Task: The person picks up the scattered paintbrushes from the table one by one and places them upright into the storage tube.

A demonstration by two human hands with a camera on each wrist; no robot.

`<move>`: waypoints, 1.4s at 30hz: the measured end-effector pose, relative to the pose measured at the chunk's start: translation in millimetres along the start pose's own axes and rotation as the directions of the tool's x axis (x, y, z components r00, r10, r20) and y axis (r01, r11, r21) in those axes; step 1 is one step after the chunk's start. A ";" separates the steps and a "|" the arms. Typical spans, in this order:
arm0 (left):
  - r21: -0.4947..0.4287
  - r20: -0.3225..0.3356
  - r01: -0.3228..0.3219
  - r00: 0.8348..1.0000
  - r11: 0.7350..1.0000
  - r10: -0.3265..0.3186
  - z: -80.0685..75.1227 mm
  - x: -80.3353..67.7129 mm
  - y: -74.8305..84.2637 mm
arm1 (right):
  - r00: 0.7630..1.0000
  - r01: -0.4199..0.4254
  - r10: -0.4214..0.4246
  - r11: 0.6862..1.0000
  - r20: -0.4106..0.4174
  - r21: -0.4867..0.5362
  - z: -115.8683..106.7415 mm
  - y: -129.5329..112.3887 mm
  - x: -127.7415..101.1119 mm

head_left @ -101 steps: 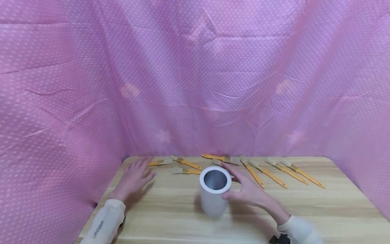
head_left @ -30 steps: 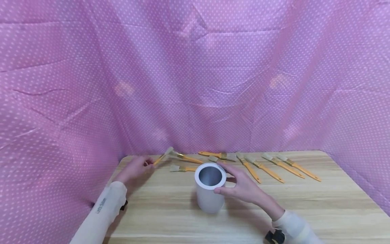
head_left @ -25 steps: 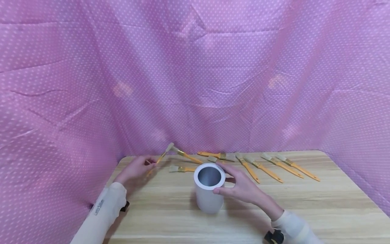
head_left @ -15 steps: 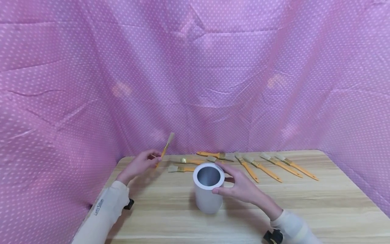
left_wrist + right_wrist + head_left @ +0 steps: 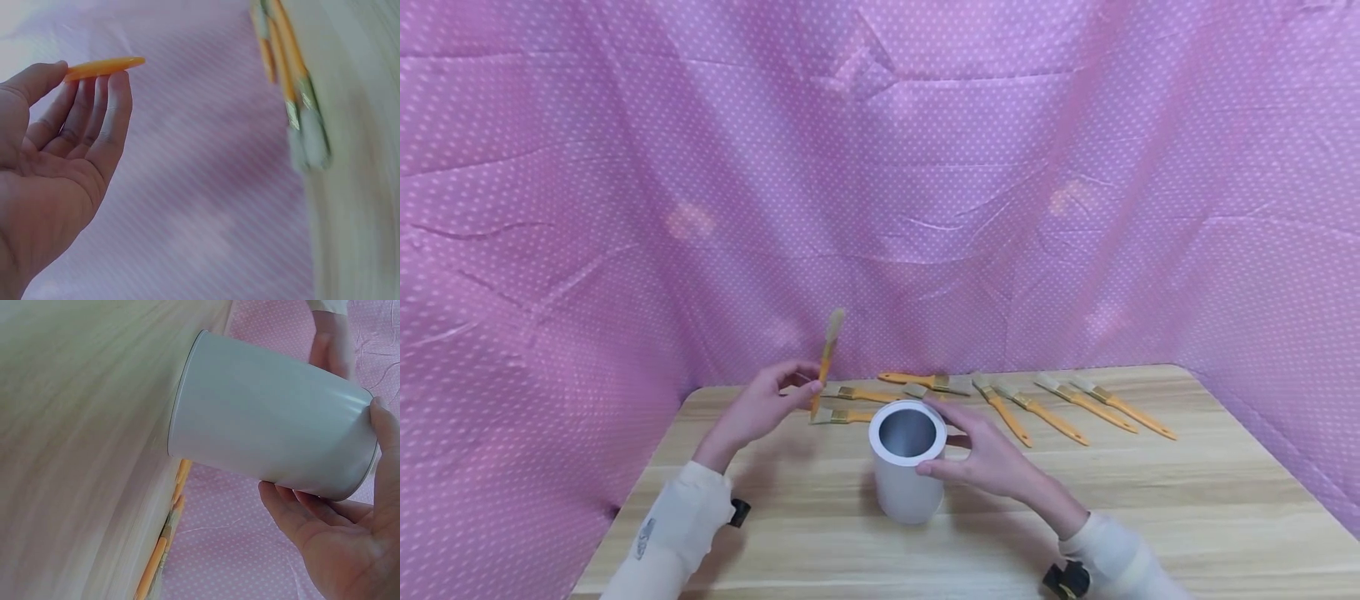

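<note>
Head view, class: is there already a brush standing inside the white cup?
No: the white cup looks empty inside, and the left hand holds a brush beside it.

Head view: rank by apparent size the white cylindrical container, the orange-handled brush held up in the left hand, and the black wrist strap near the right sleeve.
1. White cylindrical container, largest.
2. Orange-handled brush, thin, upright, pinched by the left hand.
3. Black wrist strap, smallest, though partly cut off and nearer the camera.

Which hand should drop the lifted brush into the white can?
Left, most likely. The left hand already pinches the raised brush, bristles up, close to the can. The right hand grips the can near its rim, so it looks better kept there to steady it.
</note>
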State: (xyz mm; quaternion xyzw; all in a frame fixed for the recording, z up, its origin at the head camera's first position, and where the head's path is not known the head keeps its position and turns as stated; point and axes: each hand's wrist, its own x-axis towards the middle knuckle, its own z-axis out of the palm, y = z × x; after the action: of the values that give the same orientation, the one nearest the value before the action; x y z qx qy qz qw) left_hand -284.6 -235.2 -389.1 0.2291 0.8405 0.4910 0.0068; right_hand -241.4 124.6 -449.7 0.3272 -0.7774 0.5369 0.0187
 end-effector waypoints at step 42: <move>0.030 -0.052 -0.098 0.994 0.995 0.100 70.7 2.7 31.4 | 1.000 0.019 -0.019 1.000 0.002 -0.016 0.9 2.0 1.9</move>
State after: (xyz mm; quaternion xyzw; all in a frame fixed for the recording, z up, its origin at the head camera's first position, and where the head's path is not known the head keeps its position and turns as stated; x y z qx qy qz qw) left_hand -258.4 -163.1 -399.2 0.2573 0.8346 0.4851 -0.0433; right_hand -243.6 123.3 -451.0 0.3350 -0.7784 0.5304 0.0257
